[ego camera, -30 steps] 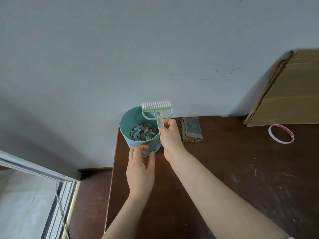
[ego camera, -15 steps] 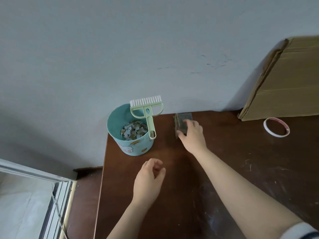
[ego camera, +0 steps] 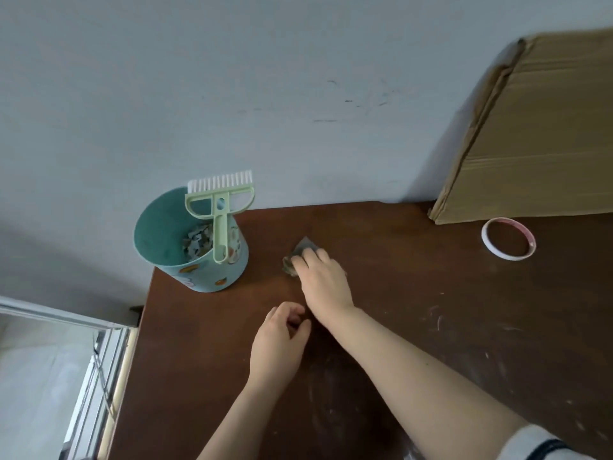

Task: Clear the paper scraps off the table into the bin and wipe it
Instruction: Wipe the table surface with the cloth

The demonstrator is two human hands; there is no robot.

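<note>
A teal bin (ego camera: pixel 156 234) stands at the far left corner of the dark brown table (ego camera: pixel 414 310), with paper scraps (ego camera: pixel 197 242) inside. A pale green brush (ego camera: pixel 219 207) hangs on its rim, bristles up. My right hand (ego camera: pixel 323 277) presses down on a grey-green cloth (ego camera: pixel 297 257) just right of the bin; most of the cloth is hidden under the fingers. My left hand (ego camera: pixel 278 343) hovers over the table nearer to me, fingers loosely curled, holding nothing.
A flattened cardboard box (ego camera: pixel 537 134) leans on the wall at the back right. A white tape ring (ego camera: pixel 508 239) lies in front of it. The table's left edge drops to the floor and a window frame (ego camera: pixel 83 376). Pale scuffs mark the tabletop on the right.
My right hand left the brush on the bin's rim, reached to the cloth and dragged it nearer and left. My left hand let go of the bin and drew back.
</note>
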